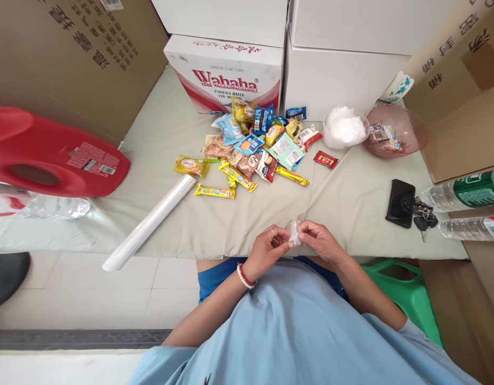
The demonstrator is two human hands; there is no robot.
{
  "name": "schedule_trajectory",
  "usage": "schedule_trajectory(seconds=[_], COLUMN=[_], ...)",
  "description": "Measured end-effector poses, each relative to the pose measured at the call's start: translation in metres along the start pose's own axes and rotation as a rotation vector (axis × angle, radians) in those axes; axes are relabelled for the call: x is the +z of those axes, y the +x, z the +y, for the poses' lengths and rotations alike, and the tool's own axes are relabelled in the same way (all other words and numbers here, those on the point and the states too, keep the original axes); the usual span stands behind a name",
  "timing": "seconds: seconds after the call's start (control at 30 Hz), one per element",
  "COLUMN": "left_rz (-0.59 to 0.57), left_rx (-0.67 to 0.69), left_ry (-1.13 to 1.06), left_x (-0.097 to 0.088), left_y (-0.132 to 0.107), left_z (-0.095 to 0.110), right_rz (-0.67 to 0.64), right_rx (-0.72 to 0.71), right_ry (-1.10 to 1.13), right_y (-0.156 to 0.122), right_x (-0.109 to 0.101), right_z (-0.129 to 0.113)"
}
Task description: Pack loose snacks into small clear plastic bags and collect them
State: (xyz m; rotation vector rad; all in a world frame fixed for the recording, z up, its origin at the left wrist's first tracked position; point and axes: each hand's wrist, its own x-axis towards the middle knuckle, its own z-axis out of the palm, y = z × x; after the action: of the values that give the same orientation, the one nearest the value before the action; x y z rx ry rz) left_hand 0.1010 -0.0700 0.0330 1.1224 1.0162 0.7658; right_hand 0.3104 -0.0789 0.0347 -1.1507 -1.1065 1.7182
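Just above my lap, at the table's front edge, both hands pinch a small piece of crumpled clear plastic [295,233]. My left hand [266,247], with a ring and a beaded bracelet, grips its left side between thumb and fingers. On the other side, my right hand [319,241] has its fingertips closed on the same plastic. Whether anything lies inside it, I cannot tell. Beyond the hands is a loose pile of wrapped snacks [249,144], with several yellow sticks [215,191] at its near side. A white roll of plastic [150,222] lies slanted to the left, overhanging the edge.
A white tub [345,128] of white fluffy material and a pink bowl [417,131] with snacks stand back right. A phone [401,203], keys [425,218] and bottles [477,191] lie right. A red jug [58,152] lies left; a Wahaha carton [226,77] stands behind.
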Motion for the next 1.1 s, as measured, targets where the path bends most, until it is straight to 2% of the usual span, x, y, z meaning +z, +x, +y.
schedule_trajectory(seconds=[0.1, 0.2, 0.33, 0.47, 0.57, 0.63, 0.73, 0.8, 0.87, 0.93, 0.97, 1.03, 1.1], left_rz=[0.018, 0.032, 0.082, 0.118, 0.214, 0.253, 0.27, 0.279, 0.283, 0.274, 0.262, 0.22, 0.175], left_rx=[-0.019, -0.059, -0.068, -0.048, -0.066, -0.121, -0.209, -0.235, -0.228, -0.212, -0.203, -0.187, -0.164], left_ry=[-0.052, -0.168, -0.133, -0.148, -0.342, -0.501, -0.657, -0.706, -0.715, -0.689, -0.671, -0.644, -0.635], left_x=[0.004, -0.001, -0.005, -0.001, -0.003, -0.008, -0.015, -0.017, -0.015, -0.011, -0.009, -0.004, -0.001], left_y=[0.001, 0.001, 0.0, 0.001, 0.005, 0.007, 0.008, 0.007, 0.006, 0.005, 0.004, 0.003, 0.002], left_z=[0.0, -0.002, -0.005, -0.006, -0.003, -0.001, 0.003, 0.003, 0.004, 0.005, 0.005, 0.008, 0.01], right_rz=[-0.002, 0.002, 0.013, 0.1, 0.232, 0.276, 0.196, 0.174, 0.303, 0.462, 0.474, 0.321, 0.1], right_rx=[-0.013, -0.022, -0.038, -0.042, -0.023, -0.005, 0.092, 0.141, 0.066, -0.134, -0.245, -0.413, -0.476], right_ry=[0.012, 0.03, 0.041, -0.008, 0.044, 0.106, 0.107, 0.0, -0.212, -0.464, -0.574, -0.726, -0.793], right_y=[0.0, 0.001, 0.002, 0.007, 0.012, 0.012, 0.006, 0.0, -0.005, -0.009, -0.009, -0.005, 0.001], right_x=[0.005, 0.004, 0.003, 0.011, 0.012, 0.009, 0.001, -0.002, -0.003, -0.001, 0.002, 0.009, 0.017], right_z=[-0.001, 0.003, 0.007, 0.004, 0.002, 0.002, 0.006, 0.008, 0.005, -0.003, -0.008, -0.016, -0.02])
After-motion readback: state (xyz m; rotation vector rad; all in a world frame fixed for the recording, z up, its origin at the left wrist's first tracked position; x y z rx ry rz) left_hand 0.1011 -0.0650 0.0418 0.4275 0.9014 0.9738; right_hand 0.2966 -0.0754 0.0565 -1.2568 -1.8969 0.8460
